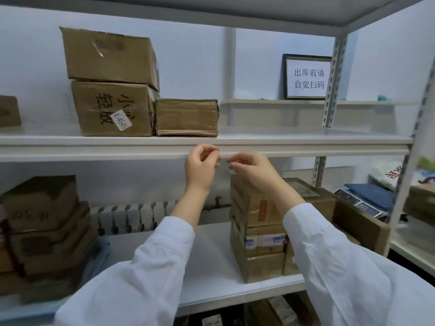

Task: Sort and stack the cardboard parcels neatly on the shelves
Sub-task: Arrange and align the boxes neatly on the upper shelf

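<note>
White sleeves (146,267) fill the foreground, and from them the left hand (200,168) and right hand (251,168) rise side by side, just in front of the upper shelf edge (94,149). Both hands' fingers (213,149) are curled, with thumb tips close to forefingers. Whether they pinch anything small is too fine to tell.

No parcel is held. Directly under the right fingers stands a narrow stack of three parcels (256,231). Above the fingers and slightly left, a flat parcel (186,117) lies on the upper shelf, touching a two-high pile (110,85) further left. Another heap (44,222) sits low, well left of the fingers.

The likeliest mishap is the right wrist or sleeve brushing the narrow stack as the arm drops. It looks tall for its footprint, so a sideways nudge could shift its top box or topple it.
</note>
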The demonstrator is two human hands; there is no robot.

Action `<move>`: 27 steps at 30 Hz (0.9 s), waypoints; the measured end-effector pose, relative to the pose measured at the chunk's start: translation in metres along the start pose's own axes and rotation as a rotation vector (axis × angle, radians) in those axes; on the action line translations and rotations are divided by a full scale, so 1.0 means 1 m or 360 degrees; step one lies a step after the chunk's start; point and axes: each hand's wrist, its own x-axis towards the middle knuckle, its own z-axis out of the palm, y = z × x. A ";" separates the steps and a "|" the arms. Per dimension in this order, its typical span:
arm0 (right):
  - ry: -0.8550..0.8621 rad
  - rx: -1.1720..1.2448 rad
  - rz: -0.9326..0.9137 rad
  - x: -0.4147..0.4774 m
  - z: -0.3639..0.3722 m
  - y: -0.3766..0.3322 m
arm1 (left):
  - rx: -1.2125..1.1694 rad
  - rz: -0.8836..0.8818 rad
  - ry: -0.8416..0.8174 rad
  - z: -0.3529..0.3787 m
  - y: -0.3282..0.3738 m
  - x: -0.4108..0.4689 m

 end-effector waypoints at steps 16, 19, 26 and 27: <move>0.0034 0.0081 0.0844 0.011 -0.070 0.159 | 0.0089 -0.1030 0.0174 0.108 -0.100 -0.018; -0.0028 0.0124 0.0914 0.020 -0.067 0.173 | 0.0076 -0.1283 0.0148 0.116 -0.110 -0.017; -0.0043 0.0233 0.0981 0.036 -0.063 0.189 | -0.0029 -0.1388 -0.0223 0.131 -0.111 -0.030; -0.0025 0.0241 0.0977 0.036 -0.063 0.190 | -0.0054 -0.1401 -0.0225 0.133 -0.111 -0.031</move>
